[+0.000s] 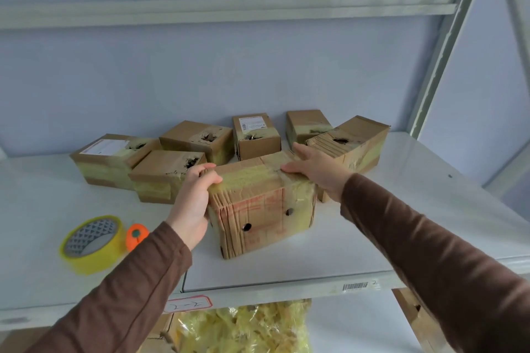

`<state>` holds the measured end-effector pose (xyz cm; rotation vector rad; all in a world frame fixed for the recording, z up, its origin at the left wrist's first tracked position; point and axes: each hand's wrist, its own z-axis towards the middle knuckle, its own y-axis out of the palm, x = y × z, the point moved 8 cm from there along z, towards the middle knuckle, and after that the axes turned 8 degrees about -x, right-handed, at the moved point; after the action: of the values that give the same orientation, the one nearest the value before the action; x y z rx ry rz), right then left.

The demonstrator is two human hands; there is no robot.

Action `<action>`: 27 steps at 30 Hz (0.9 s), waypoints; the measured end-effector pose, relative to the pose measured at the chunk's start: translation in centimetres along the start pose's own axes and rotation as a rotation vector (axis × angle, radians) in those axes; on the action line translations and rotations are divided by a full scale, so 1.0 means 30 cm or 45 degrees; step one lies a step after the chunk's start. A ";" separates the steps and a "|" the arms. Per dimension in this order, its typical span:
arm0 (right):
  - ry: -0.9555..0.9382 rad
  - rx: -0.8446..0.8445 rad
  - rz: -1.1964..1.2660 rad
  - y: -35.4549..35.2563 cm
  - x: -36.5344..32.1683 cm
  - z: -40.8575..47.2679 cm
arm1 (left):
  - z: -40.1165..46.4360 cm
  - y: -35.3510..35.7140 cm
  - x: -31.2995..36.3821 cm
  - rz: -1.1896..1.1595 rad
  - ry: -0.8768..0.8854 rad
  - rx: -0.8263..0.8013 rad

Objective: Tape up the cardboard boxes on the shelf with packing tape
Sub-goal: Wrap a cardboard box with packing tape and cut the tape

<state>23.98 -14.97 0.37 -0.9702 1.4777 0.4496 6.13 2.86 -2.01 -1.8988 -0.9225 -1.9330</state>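
White metal shelf [358, 243], wall behind. Nearest cardboard box [262, 206] stands near the front edge, centre; worn, creased, two round holes in its facing side, yellowish tape across top and down the sides. Left hand [193, 200] grips the box's upper left edge, thumb curled over the top, fingers down the side. Right hand [317, 167] lies flat on the top right of the box, fingers straight and pressed on the tape band. Both sleeves brown. Six smaller taped boxes [183, 175] sit in a loose arc behind it. Roll of yellow packing tape [91, 243] lies flat at front left, an orange cutter [137, 235] just beside it. Bag of yellow material [243, 327] on the level below.
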 end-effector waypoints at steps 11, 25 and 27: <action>-0.375 0.185 -0.184 0.066 -0.139 0.089 | -0.192 0.088 -0.065 0.164 0.010 -0.087; -0.185 0.064 -0.335 0.132 -0.073 -0.212 | -0.171 0.166 -0.048 0.228 0.018 -0.434; -0.509 0.419 -0.837 0.147 -0.195 -0.319 | -0.181 0.073 0.009 0.425 0.123 -0.422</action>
<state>14.00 -18.03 6.40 -0.9672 0.7762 -0.0812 3.14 -2.04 -0.87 -1.9553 -0.2435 -2.0372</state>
